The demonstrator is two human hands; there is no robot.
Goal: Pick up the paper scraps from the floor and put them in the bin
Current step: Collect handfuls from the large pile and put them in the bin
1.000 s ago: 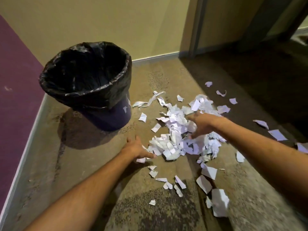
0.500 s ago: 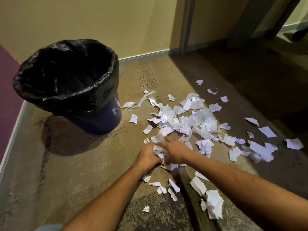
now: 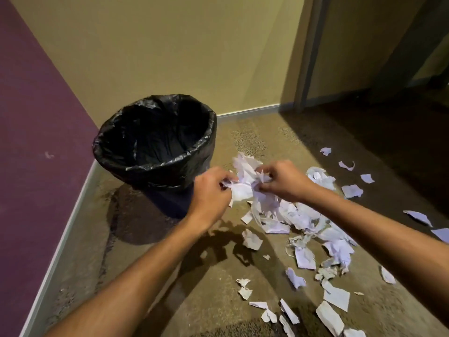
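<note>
A bunch of white paper scraps (image 3: 245, 177) hangs above the floor, held between both hands just right of the bin. My left hand (image 3: 210, 190) grips its left side and my right hand (image 3: 283, 181) grips its right side. The bin (image 3: 155, 164), lined with a black bag, stands upright on the floor to the left of the hands; its inside looks dark. Many more scraps lie in a pile on the floor (image 3: 306, 222) below and right of the hands, and one scrap (image 3: 252, 239) lies or falls under them.
A purple wall (image 3: 36, 142) runs along the left and a yellow wall (image 3: 170, 57) behind the bin. A door frame (image 3: 306, 57) stands at the back right. Loose scraps (image 3: 335, 297) spread toward the lower right. Bare brown carpet (image 3: 145, 251) lies below the bin.
Both hands closed on a bunch of scraps at the pile and lifted it off the floor toward the bin. Some scraps dropped from the bunch.
</note>
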